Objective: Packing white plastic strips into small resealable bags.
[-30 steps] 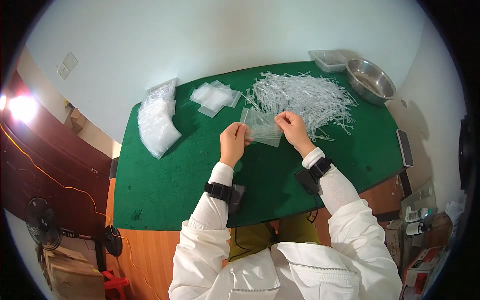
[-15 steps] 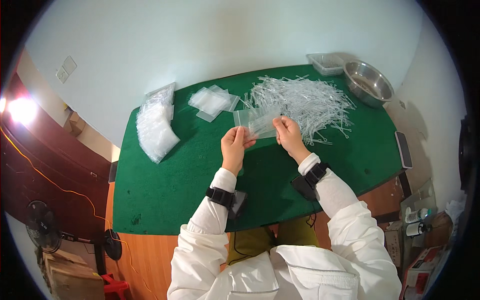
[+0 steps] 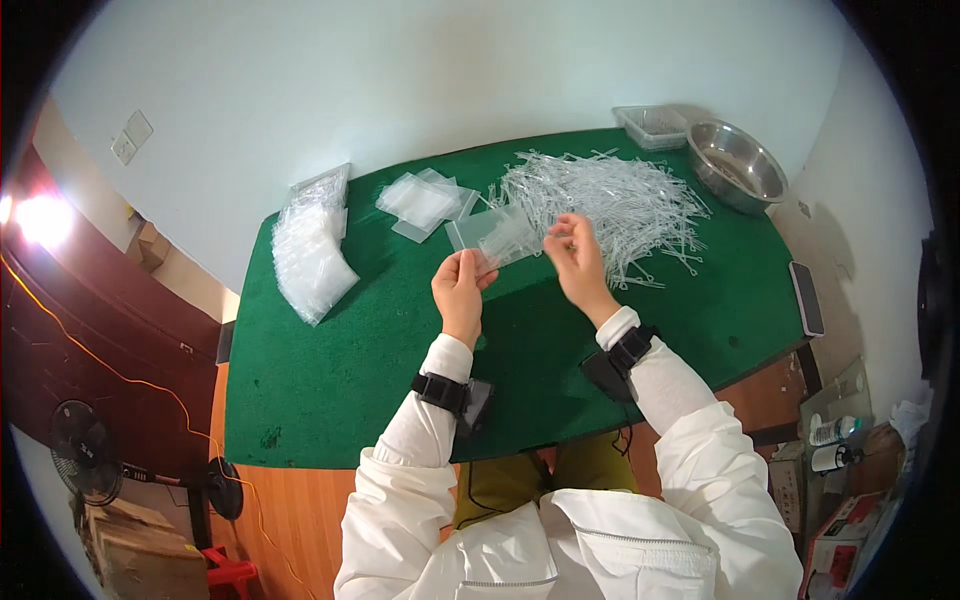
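Over the green desk in front of me, the person's left hand pinches a clear bag at its near edge, while the right hand, fingers loosely parted, hangs just beside the bag's right end, near a heap of clear looped strips.

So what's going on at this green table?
Someone's left hand holds a clear plastic bag, with what look like thin clear pieces inside. The right hand is just beside it, fingers loosely curled. A big heap of similar pieces lies beyond that hand; more clear bags lie farther left.
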The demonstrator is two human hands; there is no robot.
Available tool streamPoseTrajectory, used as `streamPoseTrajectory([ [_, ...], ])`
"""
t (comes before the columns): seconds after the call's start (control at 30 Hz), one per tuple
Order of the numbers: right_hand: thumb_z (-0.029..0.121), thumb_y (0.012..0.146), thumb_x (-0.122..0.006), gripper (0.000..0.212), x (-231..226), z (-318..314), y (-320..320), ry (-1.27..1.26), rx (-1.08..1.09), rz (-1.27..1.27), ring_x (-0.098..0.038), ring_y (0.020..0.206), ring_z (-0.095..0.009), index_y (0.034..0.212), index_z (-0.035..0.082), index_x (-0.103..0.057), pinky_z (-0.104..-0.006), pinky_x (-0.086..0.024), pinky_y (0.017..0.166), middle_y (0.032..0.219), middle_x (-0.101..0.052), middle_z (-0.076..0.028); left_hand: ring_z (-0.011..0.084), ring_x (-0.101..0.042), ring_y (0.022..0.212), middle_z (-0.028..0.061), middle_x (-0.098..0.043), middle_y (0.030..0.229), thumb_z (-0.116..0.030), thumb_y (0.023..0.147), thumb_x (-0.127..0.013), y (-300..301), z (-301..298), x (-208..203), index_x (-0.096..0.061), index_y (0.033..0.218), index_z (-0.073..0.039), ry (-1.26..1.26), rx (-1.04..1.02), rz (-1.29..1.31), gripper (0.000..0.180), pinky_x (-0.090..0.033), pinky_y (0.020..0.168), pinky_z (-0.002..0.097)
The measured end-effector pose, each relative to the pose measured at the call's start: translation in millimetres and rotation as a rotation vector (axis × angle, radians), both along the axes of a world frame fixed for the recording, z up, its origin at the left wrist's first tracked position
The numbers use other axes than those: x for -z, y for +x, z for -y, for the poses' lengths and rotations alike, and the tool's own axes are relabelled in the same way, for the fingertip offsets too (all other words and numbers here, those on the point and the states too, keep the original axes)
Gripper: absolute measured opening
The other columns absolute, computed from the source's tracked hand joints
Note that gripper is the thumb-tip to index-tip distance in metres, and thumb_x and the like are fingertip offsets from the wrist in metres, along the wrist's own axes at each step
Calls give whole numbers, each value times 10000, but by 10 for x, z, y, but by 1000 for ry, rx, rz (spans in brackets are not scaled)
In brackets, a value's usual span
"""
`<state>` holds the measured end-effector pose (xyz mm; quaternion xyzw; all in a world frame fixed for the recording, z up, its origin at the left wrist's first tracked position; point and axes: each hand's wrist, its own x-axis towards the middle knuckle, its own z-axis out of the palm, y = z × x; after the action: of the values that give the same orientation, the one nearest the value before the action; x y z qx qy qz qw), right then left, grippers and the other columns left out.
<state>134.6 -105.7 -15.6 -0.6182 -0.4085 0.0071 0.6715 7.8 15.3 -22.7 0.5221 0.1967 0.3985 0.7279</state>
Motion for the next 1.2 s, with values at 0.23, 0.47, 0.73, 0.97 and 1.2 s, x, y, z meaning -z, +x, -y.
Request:
streamPoseTrajectory([
  [0.23, 245, 839, -612, 617, 87, -103, -348, 91, -411, -123, -525, 1007, -165, 1320, -1, -315, -263, -414, 841, 1195, -489, -107, 193, -592, 918, 113, -595, 1066, -82, 853, -555, 45, 157, -6, -591, 1029, 8, 641, -7, -60, 201, -495, 759, 291],
  [0.47, 201, 914, -486, 439, 12, -39, -202, 65, -419, -304, -532, 1043, -178, 1282, -11, -377, -312, -439, 876, 1159, -525, -92, 194, -531, 1047, 135, -509, 1217, 2, 788, -594, 22, 209, -115, -604, 1044, -34, 1091, -10, -92, 258, -467, 832, 311],
  [0.73, 181, 952, -382, 311, -24, -31, -155, 145, -529, -731, -563, 997, -183, 1193, 3, -464, -348, -481, 849, 1121, -553, -88, 167, -572, 912, 67, -580, 1036, -96, 854, -579, 34, 37, -50, -578, 1008, -4, 259, -285, 15, 179, -464, 802, 280],
  [0.97, 176, 947, -401, 269, 5, -54, -147, 171, -509, -746, -587, 936, -169, 1121, 5, -516, -318, -500, 806, 1062, -582, -82, 90, -560, 738, 20, -606, 861, -177, 890, -557, -15, -32, -12, -591, 969, -28, -253, 162, 91, 172, -468, 678, 249],
  [1.2, 203, 915, -503, 205, 59, -20, -6, 295, -206, -697, -618, 778, -149, 996, 28, -571, -292, -510, 679, 900, -629, -63, 109, -575, 769, 23, -610, 871, -187, 884, -566, -52, -134, 4, -585, 975, -27, -267, 301, -4, 185, -473, 690, 256],
])
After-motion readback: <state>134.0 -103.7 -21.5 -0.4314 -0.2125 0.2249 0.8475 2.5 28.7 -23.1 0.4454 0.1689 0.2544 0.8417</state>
